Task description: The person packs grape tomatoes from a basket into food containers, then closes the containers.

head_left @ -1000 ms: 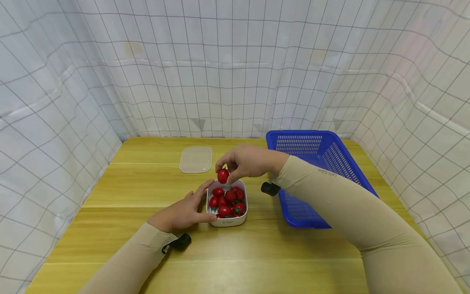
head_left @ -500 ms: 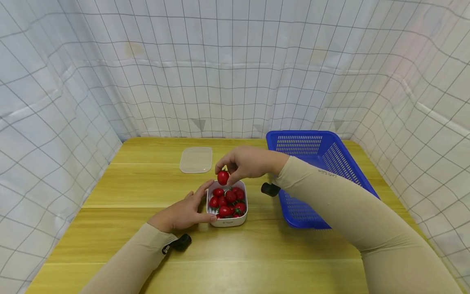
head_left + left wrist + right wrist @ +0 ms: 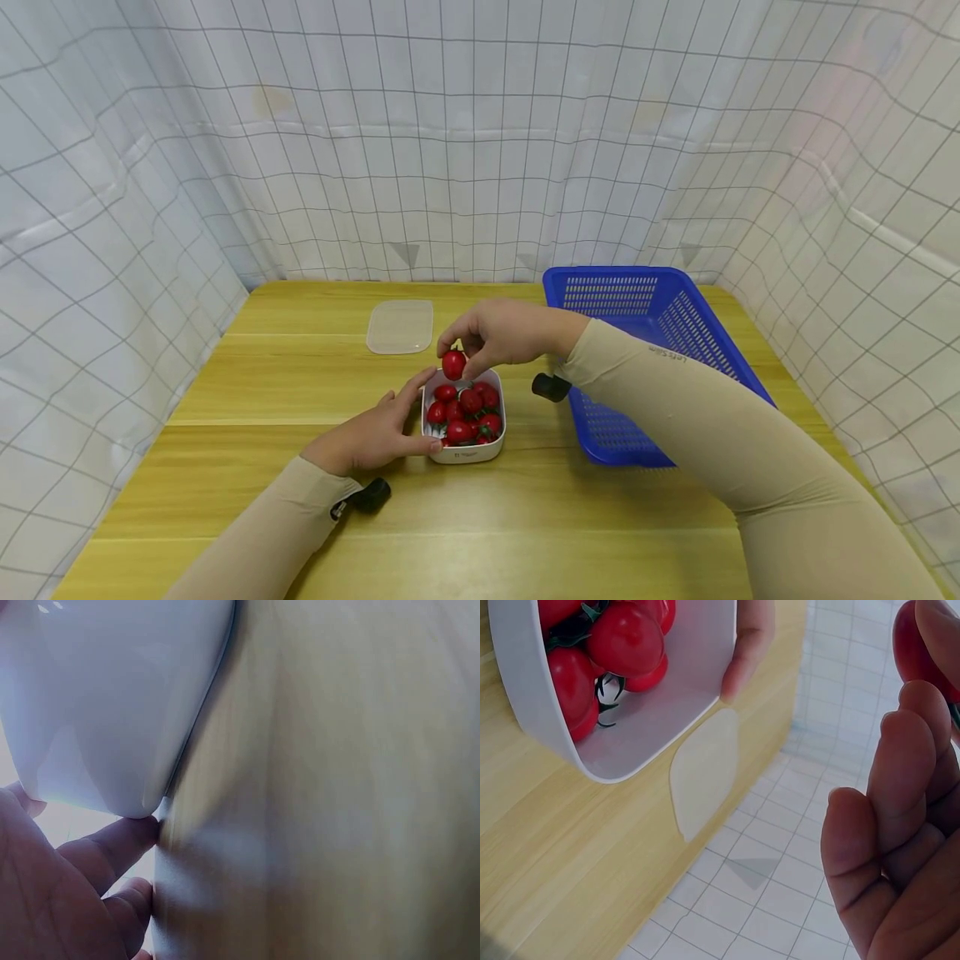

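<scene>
My right hand point(image 3: 513, 331) pinches a red cherry tomato point(image 3: 453, 364) between thumb and fingers, just above the far rim of a small white plastic box point(image 3: 468, 454). Part of that tomato also shows at the edge of the right wrist view, in my right fingers point(image 3: 907, 761). Inside the box lie several more cherry tomatoes point(image 3: 459, 430), some with green stems. From the left, my left hand point(image 3: 375, 433) holds the box, thumb at its near corner and forefinger at its far corner. In the left wrist view, fingers point(image 3: 112, 847) touch the box's outer wall point(image 3: 97, 712).
A flat translucent lid point(image 3: 401, 327) lies on the wooden table point(image 3: 285, 375) behind the box. To the right stands a big blue perforated basket point(image 3: 720, 329), partly hidden by my right forearm. White gridded curtains point(image 3: 480, 150) enclose the table's back and sides.
My right hand has come down very slightly with the cherry tomato, closer to the box. The left hand and the box have stayed in place.
</scene>
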`<state>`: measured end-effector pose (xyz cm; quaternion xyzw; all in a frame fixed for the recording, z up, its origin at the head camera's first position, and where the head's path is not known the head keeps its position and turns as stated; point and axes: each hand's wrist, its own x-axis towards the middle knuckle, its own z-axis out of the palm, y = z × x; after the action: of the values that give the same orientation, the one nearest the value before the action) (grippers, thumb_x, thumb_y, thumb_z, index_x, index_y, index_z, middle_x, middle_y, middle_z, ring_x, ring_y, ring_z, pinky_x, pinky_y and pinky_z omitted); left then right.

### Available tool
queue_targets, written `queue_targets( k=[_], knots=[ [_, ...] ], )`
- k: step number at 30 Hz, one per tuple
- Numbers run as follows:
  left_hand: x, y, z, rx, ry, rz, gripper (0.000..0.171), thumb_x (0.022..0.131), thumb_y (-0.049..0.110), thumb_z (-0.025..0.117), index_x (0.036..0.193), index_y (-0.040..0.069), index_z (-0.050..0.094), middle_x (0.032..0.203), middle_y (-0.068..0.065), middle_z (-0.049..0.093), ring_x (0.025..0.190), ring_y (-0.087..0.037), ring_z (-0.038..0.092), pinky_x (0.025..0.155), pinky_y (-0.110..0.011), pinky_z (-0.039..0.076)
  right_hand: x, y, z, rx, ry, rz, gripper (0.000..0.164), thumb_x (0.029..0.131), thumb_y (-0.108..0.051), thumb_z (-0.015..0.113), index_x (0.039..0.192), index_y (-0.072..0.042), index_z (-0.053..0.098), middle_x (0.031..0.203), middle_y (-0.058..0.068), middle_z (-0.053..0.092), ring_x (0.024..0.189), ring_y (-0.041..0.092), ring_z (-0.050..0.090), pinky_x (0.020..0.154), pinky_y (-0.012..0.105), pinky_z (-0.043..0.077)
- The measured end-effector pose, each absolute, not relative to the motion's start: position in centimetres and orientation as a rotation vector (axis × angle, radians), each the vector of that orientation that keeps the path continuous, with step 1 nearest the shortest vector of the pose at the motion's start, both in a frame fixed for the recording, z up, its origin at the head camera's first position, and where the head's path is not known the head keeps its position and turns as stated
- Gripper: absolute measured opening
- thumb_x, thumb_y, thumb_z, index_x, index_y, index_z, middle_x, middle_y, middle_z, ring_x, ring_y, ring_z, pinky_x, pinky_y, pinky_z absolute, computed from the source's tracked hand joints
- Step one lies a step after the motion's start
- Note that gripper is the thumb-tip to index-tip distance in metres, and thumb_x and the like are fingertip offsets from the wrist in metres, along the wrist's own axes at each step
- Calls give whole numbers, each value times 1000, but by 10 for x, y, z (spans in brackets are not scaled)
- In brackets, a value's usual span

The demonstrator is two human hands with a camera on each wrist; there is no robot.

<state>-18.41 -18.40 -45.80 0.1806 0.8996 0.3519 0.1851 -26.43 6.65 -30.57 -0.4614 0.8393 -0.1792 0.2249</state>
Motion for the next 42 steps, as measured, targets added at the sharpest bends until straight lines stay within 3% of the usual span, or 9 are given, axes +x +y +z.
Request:
queue_targets(
  k=[32, 42],
  knots=[
    [-182, -187, -458, 494, 2531, 993, 107, 91, 65, 71, 168, 42, 1, 179, -7, 7, 156, -63, 2, 115, -86, 18, -261, 68, -311, -1331, 2202, -563, 47, 93, -19, 82, 138, -16, 71, 81, -6, 69, 71, 7, 60, 67, 23, 53],
    [-183, -185, -459, 490, 2552, 992, 108, 90, 64, 72, 169, 38, 4, 176, -11, 19, 156, -62, 7, 116, -84, 20, -285, 113, -303, -1106, 2413, -729, 45, 97, -24, 78, 141, -20, 68, 87, 0, 69, 75, 14, 58, 70, 31, 51]
  ],
)
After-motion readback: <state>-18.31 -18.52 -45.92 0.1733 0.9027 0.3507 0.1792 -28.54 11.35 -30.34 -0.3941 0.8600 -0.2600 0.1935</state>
